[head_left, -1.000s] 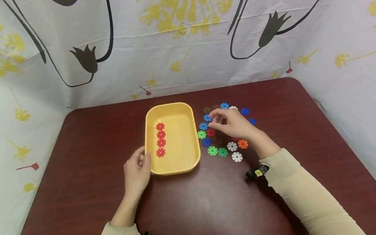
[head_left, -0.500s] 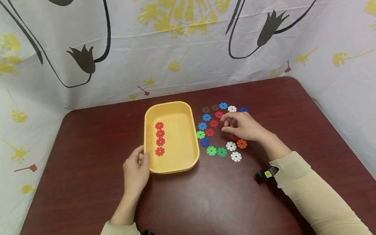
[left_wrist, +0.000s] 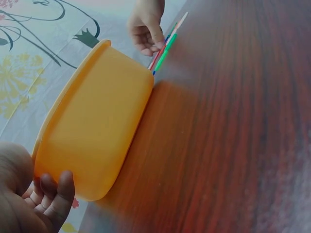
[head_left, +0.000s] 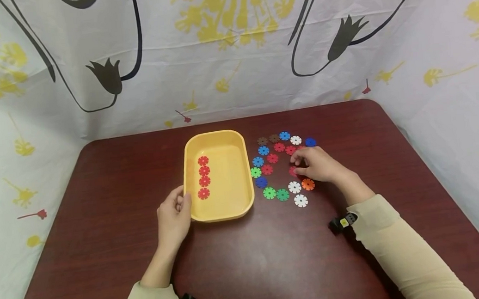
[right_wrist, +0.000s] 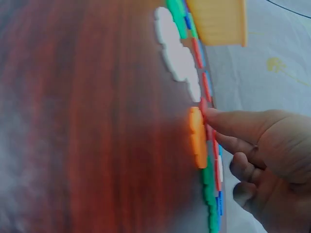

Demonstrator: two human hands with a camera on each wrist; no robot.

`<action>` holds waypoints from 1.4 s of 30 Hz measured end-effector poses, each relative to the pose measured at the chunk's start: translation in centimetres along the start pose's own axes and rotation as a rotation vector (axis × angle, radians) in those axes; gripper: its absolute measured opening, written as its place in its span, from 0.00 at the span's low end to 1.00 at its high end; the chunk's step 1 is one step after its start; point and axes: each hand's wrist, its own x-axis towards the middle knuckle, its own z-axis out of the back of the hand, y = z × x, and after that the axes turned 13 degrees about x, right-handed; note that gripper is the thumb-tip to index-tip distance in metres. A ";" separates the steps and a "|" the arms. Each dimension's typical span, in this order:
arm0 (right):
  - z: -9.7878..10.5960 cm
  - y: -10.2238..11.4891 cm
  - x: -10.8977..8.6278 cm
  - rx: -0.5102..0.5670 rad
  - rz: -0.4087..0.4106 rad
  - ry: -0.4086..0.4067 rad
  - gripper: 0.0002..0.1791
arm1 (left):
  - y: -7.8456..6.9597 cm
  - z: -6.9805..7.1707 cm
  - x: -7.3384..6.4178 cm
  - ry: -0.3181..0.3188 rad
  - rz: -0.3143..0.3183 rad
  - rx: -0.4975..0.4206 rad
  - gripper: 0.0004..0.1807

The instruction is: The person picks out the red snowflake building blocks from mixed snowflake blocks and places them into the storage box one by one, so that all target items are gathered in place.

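Observation:
My left hand grips the near left side of a yellow plastic tray, thumb at the rim and fingers curled against the outer wall. Inside the tray, red notched discs lie flat in a column. To its right, my right hand is low over a group of coloured notched discs. Its thumb touches a red disc, also seen edge-on in the right wrist view. The index fingertip appears slightly apart from that disc. Another red disc lies just beyond the fingers; one more is partly hidden by the hand.
Around the right hand lie blue, brown, green, white and orange discs on the dark red table. A patterned cloth hangs behind the table's far edge.
My right hand has moved right and a little nearer, away from red discs that now show left of it. The red disc at its thumb has shifted slightly left. The left hand stays on the tray.

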 end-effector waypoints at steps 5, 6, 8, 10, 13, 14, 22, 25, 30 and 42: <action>0.0 0.0 0.0 -0.028 -0.008 -0.026 0.13 | -0.2 0.1 -0.1 0.004 0.008 -0.001 0.15; 0.0 0.0 0.0 -0.037 -0.011 -0.023 0.14 | -0.2 0.1 -0.1 0.007 0.010 -0.001 0.15; 0.2 0.0 -0.1 -0.052 -0.016 -0.010 0.16 | -0.3 0.1 -0.2 0.011 0.011 -0.001 0.16; 0.4 -0.1 -0.2 -0.061 -0.023 0.000 0.17 | -0.2 0.1 -0.1 0.012 0.013 0.001 0.16; 0.6 -0.1 -0.2 -0.050 -0.035 0.019 0.15 | -0.3 0.2 -0.1 0.011 0.009 0.006 0.16; 0.7 -0.2 -0.1 -0.043 -0.040 0.028 0.14 | -0.2 0.2 -0.1 0.011 0.006 0.008 0.16; 0.6 0.3 0.0 -0.003 -0.077 0.080 0.15 | -0.2 0.3 -0.3 0.024 0.006 0.023 0.16; 0.6 0.4 0.1 0.009 -0.087 0.082 0.15 | -0.2 0.3 -0.3 0.022 -0.004 0.026 0.16; 0.5 0.4 0.3 0.034 -0.102 0.088 0.14 | -0.2 0.2 -0.4 0.010 -0.012 0.030 0.16; 0.3 0.2 0.3 0.086 -0.116 0.069 0.16 | -0.1 0.1 -0.4 0.014 -0.006 0.017 0.16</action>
